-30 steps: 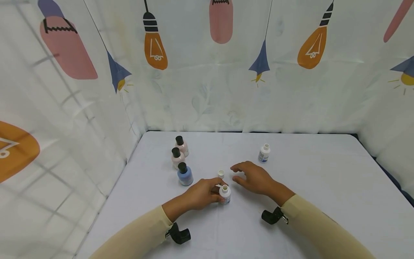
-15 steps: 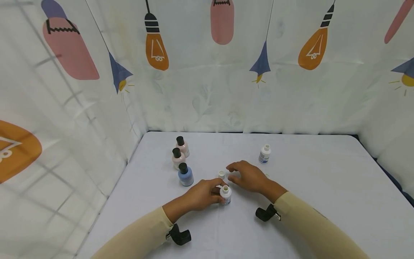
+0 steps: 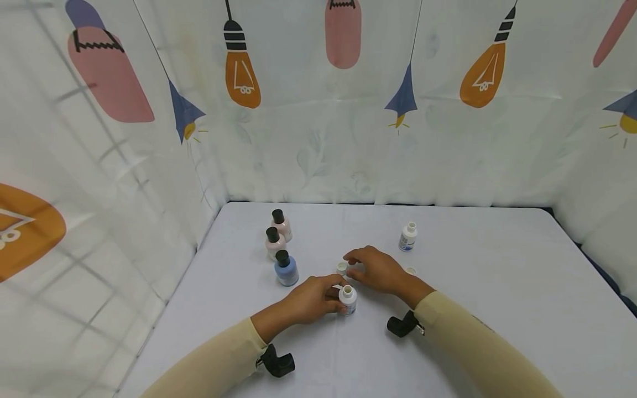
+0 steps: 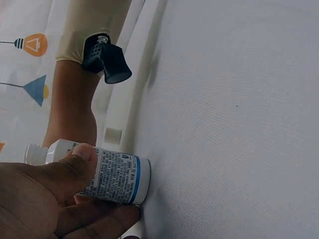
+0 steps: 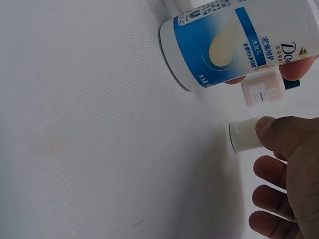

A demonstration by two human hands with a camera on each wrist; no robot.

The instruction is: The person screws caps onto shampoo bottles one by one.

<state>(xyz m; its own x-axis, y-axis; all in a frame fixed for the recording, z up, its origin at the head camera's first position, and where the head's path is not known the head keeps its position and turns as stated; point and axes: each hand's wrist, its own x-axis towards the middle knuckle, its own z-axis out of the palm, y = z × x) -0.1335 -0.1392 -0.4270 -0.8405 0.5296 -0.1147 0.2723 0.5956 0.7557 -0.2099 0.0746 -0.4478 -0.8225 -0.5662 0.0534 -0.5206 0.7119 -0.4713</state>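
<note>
My left hand (image 3: 312,298) grips a small white bottle (image 3: 348,301) with an uncapped neck, standing upright on the table. In the right wrist view its blue label (image 5: 214,50) faces that camera. The left thumb (image 4: 79,159) presses the side of the bottle. Just beyond the bottle, a white cap (image 3: 342,268) rests on the table. Around its right side is my right hand (image 3: 380,271), thumb and forefinger spread. From the right wrist view, the thumb (image 5: 271,129) overlaps the cap (image 5: 244,134); whether it touches is unclear.
Two pale pink bottles (image 3: 281,226) with black caps and a blue bottle (image 3: 286,272) stand in a row at left. A second uncapped white bottle (image 3: 408,237) stands farther back on the right. Behind the right wrist lies another white cap (image 3: 410,271), partly hidden.
My right hand has moved left, up to the white cap beside the held bottle. The left hand and its bottle have stayed in place.
</note>
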